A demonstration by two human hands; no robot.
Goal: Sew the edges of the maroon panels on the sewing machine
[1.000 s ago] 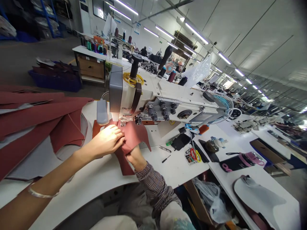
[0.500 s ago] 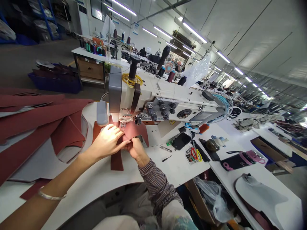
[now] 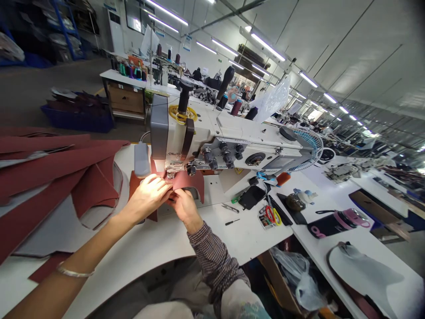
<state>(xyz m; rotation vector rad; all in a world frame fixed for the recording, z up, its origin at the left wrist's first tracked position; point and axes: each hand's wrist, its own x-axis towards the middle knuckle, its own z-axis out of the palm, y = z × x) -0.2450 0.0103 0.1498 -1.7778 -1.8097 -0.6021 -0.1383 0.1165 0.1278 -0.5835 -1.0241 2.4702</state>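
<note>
Red-brown piece (image 3: 189,180) at the presser foot (image 3: 170,173), right side curled. Your right hand (image 3: 186,208) pinches its near edge; your left hand (image 3: 151,195) lies against it, grip unclear. Less material trails toward you than a second ago, suggesting inward feed or turning.

Left hand (image 3: 152,193) close beside right hand (image 3: 186,207)

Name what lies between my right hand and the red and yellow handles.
Head view: metal snips, a thin dark tool and, farther back, a flat black object.
</note>
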